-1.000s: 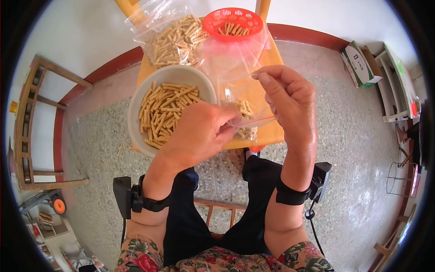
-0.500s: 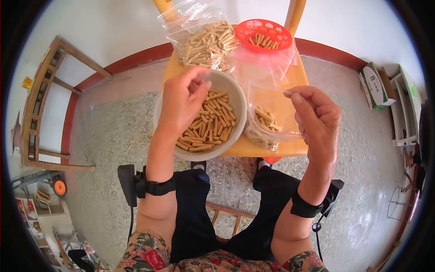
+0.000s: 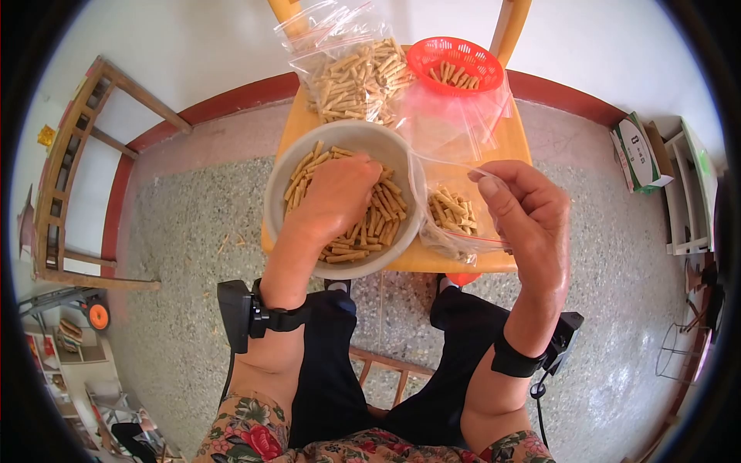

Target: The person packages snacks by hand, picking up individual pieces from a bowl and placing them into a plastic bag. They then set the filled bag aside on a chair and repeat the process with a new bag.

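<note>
My left hand [image 3: 340, 193] is down in the grey bowl [image 3: 275, 208], over many short tan sticks [image 3: 370, 224]. Its fingers curl downward and are hidden among the sticks, so what they hold does not show. Right of the bowl, my right hand [image 3: 529, 212] pinches the rim of a clear zip bag [image 3: 482, 231]. The bag's mouth is spread toward the bowl, and some sticks [image 3: 451, 210] lie inside it.
A full clear bag of sticks [image 3: 359, 81] sits behind the bowl. A red basket [image 3: 494, 73] with a few sticks stands at the back right, by pinkish plastic bags [image 3: 448, 116]. All rest on a wooden chair [image 3: 513, 139].
My left hand has gone from above the bowl down into the sticks. My right hand has shifted slightly left and down, and the bag's rim now stretches toward the bowl.
</note>
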Demonstrator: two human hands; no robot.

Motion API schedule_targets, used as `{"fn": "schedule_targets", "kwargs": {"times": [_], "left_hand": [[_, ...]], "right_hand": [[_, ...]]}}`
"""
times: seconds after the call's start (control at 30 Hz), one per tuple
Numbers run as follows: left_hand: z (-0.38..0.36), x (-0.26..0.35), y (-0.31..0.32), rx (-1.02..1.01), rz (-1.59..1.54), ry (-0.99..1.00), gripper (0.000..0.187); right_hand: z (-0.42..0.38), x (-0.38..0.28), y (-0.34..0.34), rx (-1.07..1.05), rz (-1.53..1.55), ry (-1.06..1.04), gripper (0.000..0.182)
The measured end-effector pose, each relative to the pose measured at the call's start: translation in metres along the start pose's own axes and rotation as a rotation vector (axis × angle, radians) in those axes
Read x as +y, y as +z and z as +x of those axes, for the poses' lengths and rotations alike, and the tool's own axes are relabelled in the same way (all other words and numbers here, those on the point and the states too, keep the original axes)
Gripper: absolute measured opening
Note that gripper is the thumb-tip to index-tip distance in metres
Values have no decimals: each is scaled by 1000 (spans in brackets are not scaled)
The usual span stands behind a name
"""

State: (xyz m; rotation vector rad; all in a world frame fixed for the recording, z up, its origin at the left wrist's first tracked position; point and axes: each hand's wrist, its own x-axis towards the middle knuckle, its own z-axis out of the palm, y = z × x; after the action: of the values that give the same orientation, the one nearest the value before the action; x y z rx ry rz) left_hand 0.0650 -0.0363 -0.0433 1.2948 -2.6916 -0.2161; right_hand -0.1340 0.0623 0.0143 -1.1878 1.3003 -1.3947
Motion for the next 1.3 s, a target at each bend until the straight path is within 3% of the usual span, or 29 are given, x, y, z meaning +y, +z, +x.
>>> {"fn": "schedule_targets", "kwargs": {"times": [0.27,0.33,0.47,0.57,0.67,0.73,0.77,0.83,0.87,1.07,1.3], "left_hand": [[0,2,-2,-16,-23,55,18],[-1,4,4,96,-111,88,5],[0,1,7,99,-106,127,7],[-1,4,4,-37,-33,65,10],[-3,-2,-1,93,-119,105,11],[-4,-7,-14,145,-523,-44,13],[-5,-7,-20,153,-514,-41,13],[-9,-4,-31,208,-1276,-129,9],[-10,-1,-40,223,-1368,-120,14],[-15,15,-55,230,-1658,4,24],[-19,42,-56,243,-1579,127,22]], "right_hand": [[0,-1,5,-12,-5,25,13],[0,0,7,-13,7,18,13],[1,2,8,-32,-30,17,13],[1,2,10,-38,-34,-1,13],[1,-2,11,-34,-48,12,13],[1,-1,10,-2,-82,14,13],[1,-1,10,-3,-78,3,13],[1,-1,9,8,-75,13,13],[0,-2,10,6,-72,4,13],[-1,0,12,-4,-50,-8,11],[0,4,13,23,-38,-6,11]]}}
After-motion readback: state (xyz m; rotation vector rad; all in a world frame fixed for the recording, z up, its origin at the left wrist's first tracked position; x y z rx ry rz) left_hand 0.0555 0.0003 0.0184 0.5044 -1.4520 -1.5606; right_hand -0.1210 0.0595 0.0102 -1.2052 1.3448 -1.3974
